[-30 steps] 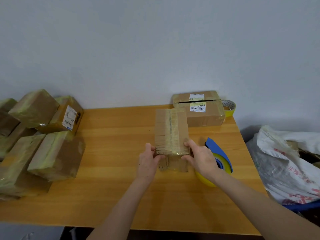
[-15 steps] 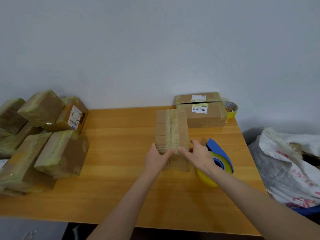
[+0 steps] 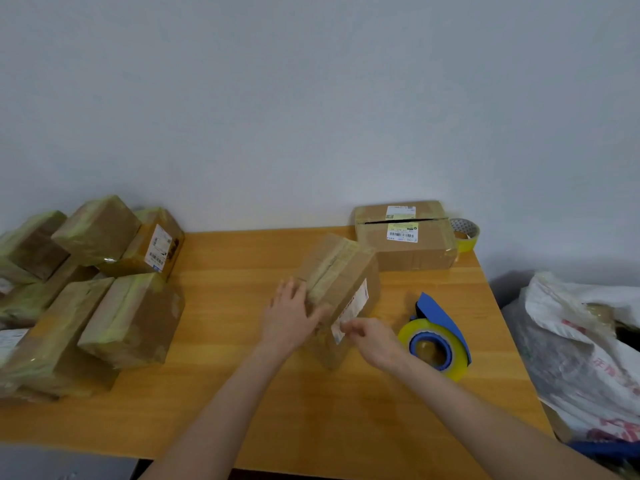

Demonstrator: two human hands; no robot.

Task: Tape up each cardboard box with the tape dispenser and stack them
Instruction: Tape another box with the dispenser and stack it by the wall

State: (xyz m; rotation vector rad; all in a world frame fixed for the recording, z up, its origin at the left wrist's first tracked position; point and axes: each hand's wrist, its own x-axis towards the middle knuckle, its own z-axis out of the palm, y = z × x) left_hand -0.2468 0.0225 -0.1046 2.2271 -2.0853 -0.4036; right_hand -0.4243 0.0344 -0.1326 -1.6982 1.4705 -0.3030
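Turned the cardboard box (image 3: 341, 275) since half a second back: then flat with taped seam up and both hands at its near end; now tipped onto a lower edge mid-table, seam face slanting up-left, label (image 3: 353, 308) face toward the near right.

Left hand (image 3: 292, 315) flat, fingers straight, pressed on the box's left side. Likely bracing against a roll-over during the turn.

Right hand (image 3: 369, 336) low at the label's near corner, fingers curled, tips together. Can't tell whether pinching a box edge, a tape end, or nothing. Probably smoothing tape round the end or bringing an untaped face up.

Tape dispenser (image 3: 438, 336) parked on the table (image 3: 242, 393) just right of the box, untouched, near the right hand. Sensible if another strip is due.

Two stacked boxes (image 3: 405, 251) at the far right corner, with a spare tape roll (image 3: 467, 233) just beside them at the far edge.

Pile of taped boxes (image 3: 114, 306) along the left edge. Looks like the finished lot, so the likely destination.

White bag (image 3: 581, 341) beyond the right edge, not involved.

Risk: tilted box steadied mainly by one flat palm.
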